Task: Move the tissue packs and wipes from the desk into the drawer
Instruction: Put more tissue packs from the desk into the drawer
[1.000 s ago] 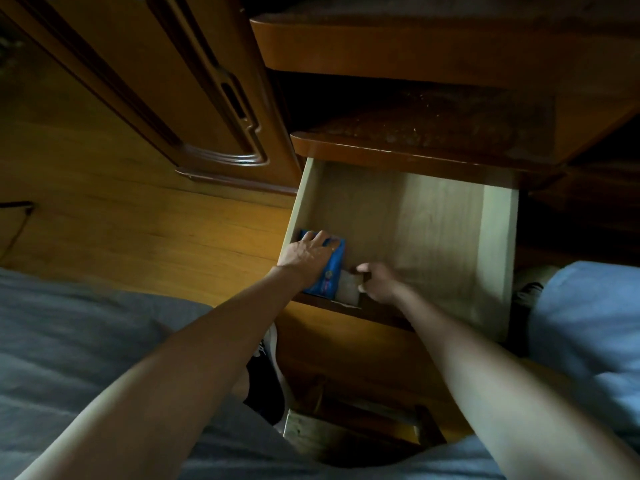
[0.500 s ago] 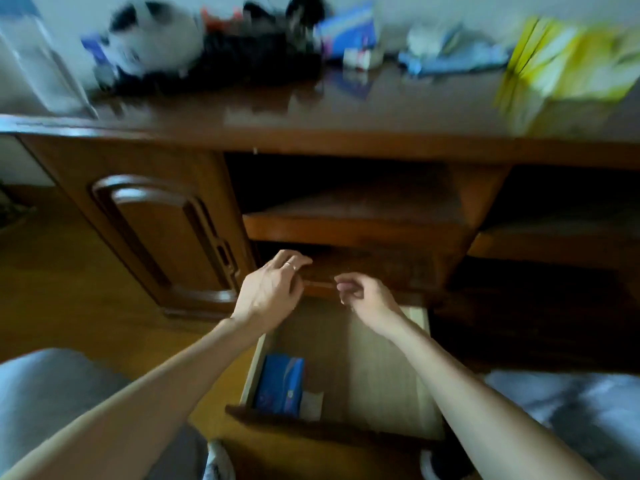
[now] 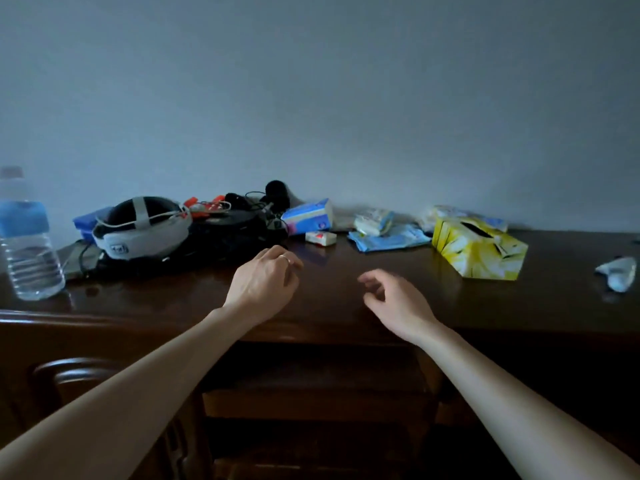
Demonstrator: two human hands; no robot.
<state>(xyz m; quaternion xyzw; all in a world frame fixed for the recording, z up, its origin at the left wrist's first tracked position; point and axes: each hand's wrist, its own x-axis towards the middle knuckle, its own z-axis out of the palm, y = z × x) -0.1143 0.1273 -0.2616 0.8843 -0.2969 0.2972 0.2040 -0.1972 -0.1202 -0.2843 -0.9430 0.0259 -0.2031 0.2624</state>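
On the dark wooden desk (image 3: 346,306) near the wall lie a blue-and-white tissue pack (image 3: 307,216), a small white-and-red pack (image 3: 320,238), a flat blue wipes pack (image 3: 388,239), a pale pack (image 3: 373,220) and a yellow tissue box (image 3: 479,249). My left hand (image 3: 263,284) hovers over the desk's front, fingers loosely curled, holding nothing. My right hand (image 3: 394,303) hovers beside it, fingers apart and empty. The drawer is out of view below.
A water bottle (image 3: 26,237) stands at the desk's left end. A white-and-black headset (image 3: 143,228) and tangled black cables (image 3: 239,216) crowd the back left. A crumpled pale item (image 3: 618,273) lies far right. A wall rises behind the desk.
Both hands let go of the packs in the drawer and rose to desk height. The view swung up from the open drawer to the desktop.
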